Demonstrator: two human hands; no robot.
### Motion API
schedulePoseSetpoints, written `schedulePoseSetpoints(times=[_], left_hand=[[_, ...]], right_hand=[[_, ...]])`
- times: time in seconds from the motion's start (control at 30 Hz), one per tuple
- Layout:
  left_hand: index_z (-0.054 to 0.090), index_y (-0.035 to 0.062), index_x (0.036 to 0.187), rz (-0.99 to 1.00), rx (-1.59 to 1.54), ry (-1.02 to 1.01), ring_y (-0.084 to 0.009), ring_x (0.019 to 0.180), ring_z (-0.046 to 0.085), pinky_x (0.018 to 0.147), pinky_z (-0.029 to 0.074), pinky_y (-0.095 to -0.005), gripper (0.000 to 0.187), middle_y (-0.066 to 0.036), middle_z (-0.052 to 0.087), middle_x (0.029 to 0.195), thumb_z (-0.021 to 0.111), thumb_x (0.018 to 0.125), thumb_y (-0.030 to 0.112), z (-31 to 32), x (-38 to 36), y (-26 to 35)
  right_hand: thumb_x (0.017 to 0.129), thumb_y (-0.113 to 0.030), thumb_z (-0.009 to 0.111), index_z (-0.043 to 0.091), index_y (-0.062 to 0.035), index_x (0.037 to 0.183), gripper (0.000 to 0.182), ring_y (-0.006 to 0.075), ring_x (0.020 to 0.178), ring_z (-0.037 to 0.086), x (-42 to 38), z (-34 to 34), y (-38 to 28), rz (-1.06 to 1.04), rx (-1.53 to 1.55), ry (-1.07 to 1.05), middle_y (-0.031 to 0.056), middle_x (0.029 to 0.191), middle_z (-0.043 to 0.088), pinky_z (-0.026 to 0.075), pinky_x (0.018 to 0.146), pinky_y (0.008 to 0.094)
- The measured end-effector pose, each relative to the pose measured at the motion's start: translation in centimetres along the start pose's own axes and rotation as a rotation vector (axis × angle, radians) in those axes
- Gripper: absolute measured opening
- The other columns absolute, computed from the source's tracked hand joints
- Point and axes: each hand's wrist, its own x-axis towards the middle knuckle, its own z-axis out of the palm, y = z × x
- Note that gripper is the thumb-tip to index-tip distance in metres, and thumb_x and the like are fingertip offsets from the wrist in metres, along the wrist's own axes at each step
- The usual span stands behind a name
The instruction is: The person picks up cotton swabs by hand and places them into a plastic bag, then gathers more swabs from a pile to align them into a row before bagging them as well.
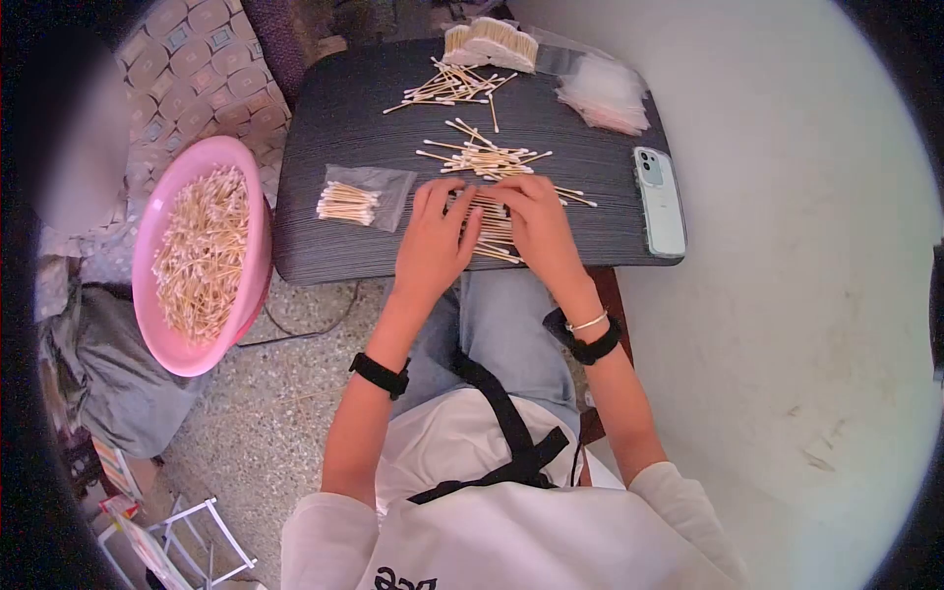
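My left hand (434, 234) and my right hand (540, 224) are at the near side of the dark table, on either side of a row of cotton swabs (495, 222). The swabs lie roughly side by side, cotton tips toward the hands. Curled fingers of both hands press on the ends of this row, and part of it is hidden beneath them. Just beyond my fingertips lies a loose pile of swabs (484, 157). Left of my left hand is a clear plastic bag (393, 192) with a neat bundle of swabs (346, 203) in it.
A pink basin (260, 258) full of loose swabs stands left of the table (324, 128). Another swab pile (450, 85) and white-tipped bundles (492, 45) are at the back. Clear bags (605, 93) lie back right, above a phone (660, 203). A pale wall borders the right side.
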Motion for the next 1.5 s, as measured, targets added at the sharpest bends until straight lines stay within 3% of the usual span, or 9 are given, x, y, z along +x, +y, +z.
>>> schedulePoseSetpoints(times=[0.1, 0.2, 0.4, 0.5, 0.8, 0.9, 1.0, 1.1, 1.5], left_hand=[[0.064, -0.0020, 0.114, -0.044, -0.078, 0.010, -0.0331, 0.115, 0.051, 0.097, 0.045, -0.0428, 0.026, -0.014, 0.057, 0.118, 0.060, 0.092, 0.013, -0.2, 0.0, 0.3], [0.064, -0.0022, 0.111, -0.029, -0.118, 0.040, -0.0330, 0.112, 0.053, 0.096, 0.045, -0.0426, 0.024, -0.014, 0.060, 0.114, 0.059, 0.093, 0.012, -0.2, 0.1, 0.0], [0.064, -0.0006, 0.115, -0.105, -0.230, 0.044, -0.0345, 0.118, 0.055, 0.102, 0.042, -0.0432, 0.026, -0.016, 0.063, 0.121, 0.054, 0.097, 0.014, 0.1, 0.4, -0.3], [0.063, 0.0010, 0.120, -0.030, -0.140, -0.038, -0.0327, 0.123, 0.054, 0.104, 0.041, -0.0430, 0.028, -0.015, 0.062, 0.126, 0.051, 0.098, 0.016, -0.1, 0.0, -0.1], [0.061, 0.0020, 0.123, -0.023, -0.163, -0.032, -0.0319, 0.124, 0.054, 0.105, 0.040, -0.0442, 0.030, -0.014, 0.063, 0.126, 0.050, 0.099, 0.016, -0.3, 0.0, -0.3], [0.060, 0.0013, 0.124, -0.135, -0.261, 0.017, -0.0336, 0.123, 0.054, 0.106, 0.040, -0.0418, 0.031, -0.017, 0.063, 0.125, 0.048, 0.101, 0.017, 0.0, 0.0, -0.2], [0.057, 0.0004, 0.129, -0.490, -0.573, 0.114, -0.0316, 0.125, 0.054, 0.106, 0.039, -0.0375, 0.034, -0.018, 0.060, 0.130, 0.045, 0.102, 0.018, 0.3, 0.2, 1.0], [0.051, 0.0000, 0.135, -0.494, -0.749, 0.261, -0.0272, 0.127, 0.052, 0.106, 0.037, -0.0342, 0.038, -0.017, 0.056, 0.137, 0.043, 0.104, 0.019, 1.6, 0.0, 2.0], [0.043, 0.0006, 0.142, -0.527, -0.986, 0.333, -0.0228, 0.135, 0.043, 0.112, 0.031, -0.0330, 0.041, -0.014, 0.048, 0.145, 0.038, 0.105, 0.018, 1.1, 0.0, 2.9]], right_hand=[[0.085, 0.009, 0.051, 0.067, -0.0049, 0.115, 0.037, 0.0311, 0.107, 0.056, -1.3, -0.6, 0.1, 0.021, 0.046, 0.043, 0.0122, 0.113, 0.061, 0.045, 0.094, 0.0392], [0.090, 0.006, 0.051, 0.064, -0.0050, 0.121, 0.035, 0.0306, 0.115, 0.054, -2.9, -1.1, -0.5, 0.106, 0.097, 0.062, 0.0136, 0.120, 0.061, 0.042, 0.100, 0.0391], [0.089, -0.002, 0.057, 0.050, -0.0069, 0.138, 0.049, 0.0400, 0.133, 0.040, -5.3, 0.2, -1.6, 0.164, 0.064, 0.073, 0.0187, 0.142, 0.045, 0.033, 0.112, 0.0461], [0.089, -0.004, 0.059, 0.044, -0.0077, 0.142, 0.055, 0.0419, 0.138, 0.034, -5.2, 0.4, -2.2, 0.123, 0.033, 0.002, 0.0200, 0.147, 0.038, 0.030, 0.115, 0.0478], [0.089, -0.006, 0.061, 0.046, -0.0084, 0.140, 0.053, 0.0426, 0.139, 0.031, -4.7, -0.8, -2.0, 0.125, 0.004, -0.051, 0.0184, 0.145, 0.039, 0.029, 0.115, 0.0491], [0.088, -0.004, 0.060, 0.046, -0.0068, 0.139, 0.053, 0.0422, 0.139, 0.032, -4.8, -0.5, -2.1, 0.129, 0.032, -0.014, 0.0188, 0.145, 0.039, 0.029, 0.115, 0.0492], [0.088, -0.001, 0.059, 0.045, -0.0047, 0.139, 0.054, 0.0434, 0.138, 0.032, -4.5, 0.6, -2.0, 0.144, 0.093, 0.010, 0.0207, 0.145, 0.039, 0.028, 0.115, 0.0497], [0.088, 0.001, 0.057, 0.045, -0.0047, 0.140, 0.054, 0.0403, 0.139, 0.033, -4.1, 2.1, -2.1, 0.149, 0.118, 0.034, 0.0198, 0.146, 0.040, 0.027, 0.115, 0.0465], [0.086, 0.005, 0.052, 0.039, -0.0035, 0.142, 0.058, 0.0454, 0.141, 0.026, -3.9, 1.6, -3.0, 0.219, 0.217, 0.023, 0.0244, 0.148, 0.033, 0.024, 0.117, 0.0510]])
